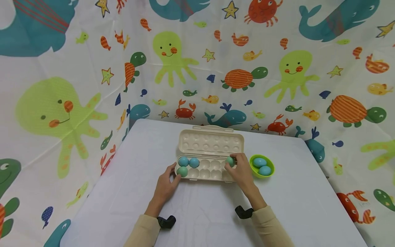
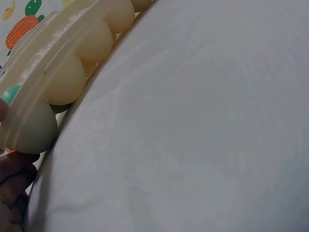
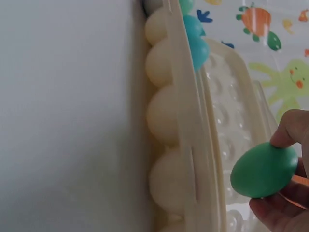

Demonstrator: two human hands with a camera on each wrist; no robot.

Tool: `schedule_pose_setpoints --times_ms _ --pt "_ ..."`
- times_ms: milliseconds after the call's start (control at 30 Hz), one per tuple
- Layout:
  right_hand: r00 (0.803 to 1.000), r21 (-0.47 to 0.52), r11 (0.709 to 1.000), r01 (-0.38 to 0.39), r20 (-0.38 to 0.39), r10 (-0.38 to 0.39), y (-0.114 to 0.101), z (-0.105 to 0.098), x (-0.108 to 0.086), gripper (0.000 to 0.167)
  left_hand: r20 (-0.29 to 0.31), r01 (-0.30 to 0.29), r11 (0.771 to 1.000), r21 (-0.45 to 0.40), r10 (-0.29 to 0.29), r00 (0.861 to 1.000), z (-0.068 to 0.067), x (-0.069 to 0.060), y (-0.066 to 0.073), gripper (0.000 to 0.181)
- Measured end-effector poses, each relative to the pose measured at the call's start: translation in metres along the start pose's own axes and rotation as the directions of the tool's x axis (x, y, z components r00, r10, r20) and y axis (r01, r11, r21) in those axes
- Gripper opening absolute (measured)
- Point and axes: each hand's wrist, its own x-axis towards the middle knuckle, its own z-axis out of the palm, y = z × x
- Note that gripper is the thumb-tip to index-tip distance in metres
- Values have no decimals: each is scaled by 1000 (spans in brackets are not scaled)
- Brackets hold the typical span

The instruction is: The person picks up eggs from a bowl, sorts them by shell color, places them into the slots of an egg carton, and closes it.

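A cream plastic egg carton (image 1: 204,174) lies with its lid (image 1: 211,141) raised at the back. My left hand (image 1: 166,186) grips the carton's left end, thumb near the top edge and fingers lower down in the left wrist view. In its leftmost cups sit a green egg (image 1: 182,171) in front and a blue egg (image 1: 183,161) behind; another blue egg (image 1: 194,162) is beside that one. Over the carton's right end, my right hand (image 1: 242,171) pinches a second green egg (image 3: 263,170) between thumb and fingers.
Just right of the carton stands a lime-green bowl (image 1: 271,173) holding two blue eggs (image 1: 260,162). A white cloth (image 1: 206,216) covers the table. Behind it hangs a curtain (image 1: 197,92) printed with sea animals.
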Motion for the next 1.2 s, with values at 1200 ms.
schedule_pose_setpoints --times_ms 1200 --pt "954 70 961 269 118 -276 -68 88 -18 32 10 15 1000 3 -15 1000 -4 0 3 55"
